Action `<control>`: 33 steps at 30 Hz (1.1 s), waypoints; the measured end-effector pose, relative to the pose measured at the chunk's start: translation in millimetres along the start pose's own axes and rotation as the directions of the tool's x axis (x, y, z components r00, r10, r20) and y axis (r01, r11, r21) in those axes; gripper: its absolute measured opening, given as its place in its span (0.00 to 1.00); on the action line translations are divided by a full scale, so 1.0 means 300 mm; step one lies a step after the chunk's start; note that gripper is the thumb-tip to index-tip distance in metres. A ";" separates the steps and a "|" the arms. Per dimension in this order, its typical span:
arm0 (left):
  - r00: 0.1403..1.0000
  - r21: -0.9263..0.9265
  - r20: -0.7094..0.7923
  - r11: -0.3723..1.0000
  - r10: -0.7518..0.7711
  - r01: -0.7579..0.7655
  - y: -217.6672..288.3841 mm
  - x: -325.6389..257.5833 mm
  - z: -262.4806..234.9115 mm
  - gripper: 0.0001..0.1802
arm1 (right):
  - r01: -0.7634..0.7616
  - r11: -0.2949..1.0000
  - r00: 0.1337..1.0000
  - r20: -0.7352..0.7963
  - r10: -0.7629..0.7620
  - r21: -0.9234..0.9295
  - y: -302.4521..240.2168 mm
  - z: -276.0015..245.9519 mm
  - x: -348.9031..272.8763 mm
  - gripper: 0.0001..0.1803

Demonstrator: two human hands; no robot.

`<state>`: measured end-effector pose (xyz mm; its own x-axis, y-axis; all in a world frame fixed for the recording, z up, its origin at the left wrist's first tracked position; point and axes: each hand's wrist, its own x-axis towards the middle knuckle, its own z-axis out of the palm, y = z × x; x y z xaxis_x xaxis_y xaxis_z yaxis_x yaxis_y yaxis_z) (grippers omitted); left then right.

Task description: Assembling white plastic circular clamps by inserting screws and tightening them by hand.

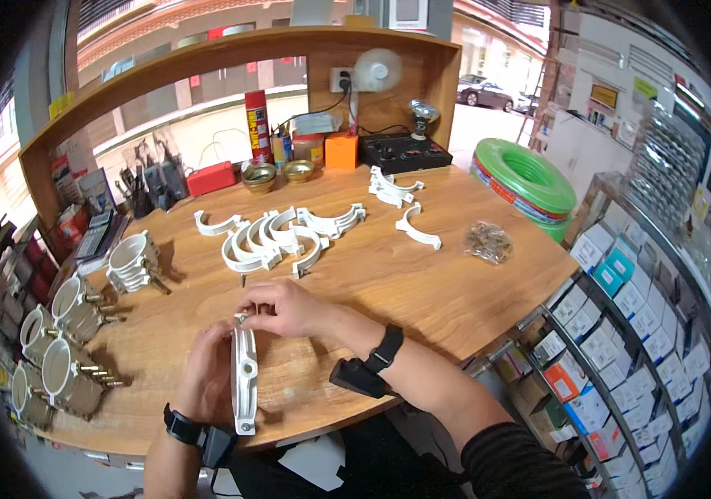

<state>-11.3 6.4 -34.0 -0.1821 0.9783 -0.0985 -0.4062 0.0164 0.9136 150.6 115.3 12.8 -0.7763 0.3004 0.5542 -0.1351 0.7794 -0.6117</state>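
A white plastic pipe clamp [245, 378] stands on edge near the table's front, seen side-on, with a screw at its near end. My left hand [208, 366] is closed around its left side. At its far end, my right hand [285, 308] pinches the clamp's ear with thumb and fingers; any small part between them is hidden. Just beyond lie several loose white clamp halves [249, 256], and another half [416, 229] rests farther right. Assembled clamps [73, 378] with protruding bolts stand stacked at the left.
A clear bag of small metal parts [488, 242] lies at the right. Along the back are brass-coloured bowls [259, 178], a red spray can [256, 125], an orange box [341, 151] and a black device [405, 153]. Green hose coils [530, 175] stand beyond the right edge.
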 end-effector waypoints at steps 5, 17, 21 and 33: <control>0.996 -0.070 -0.059 0.995 -0.070 0.066 0.029 -0.029 0.051 0.11 | 0.181 0.981 0.978 -0.095 -0.187 -0.067 0.036 0.007 -0.001 0.10; 0.994 -0.123 -0.073 0.990 -0.075 0.066 0.011 -0.011 0.045 0.09 | 0.115 0.978 0.988 -0.084 -0.132 -0.174 0.007 -0.001 -0.019 0.10; 0.996 -0.150 -0.048 0.987 -0.070 0.062 0.017 -0.012 0.068 0.09 | 0.172 0.948 0.970 -0.124 -0.211 -0.267 0.020 0.004 -0.020 0.10; 0.992 -0.106 -0.123 0.994 -0.023 0.010 0.043 -0.058 0.096 0.09 | 0.165 0.985 0.977 -0.131 -0.171 -0.053 0.010 0.017 -0.010 0.07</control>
<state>12.2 -4.4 -9.1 -0.2812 0.9450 -0.1671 -0.5003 0.0042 0.8658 149.5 113.9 6.4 -0.6544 0.2318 0.7197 -0.2290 0.8464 -0.4809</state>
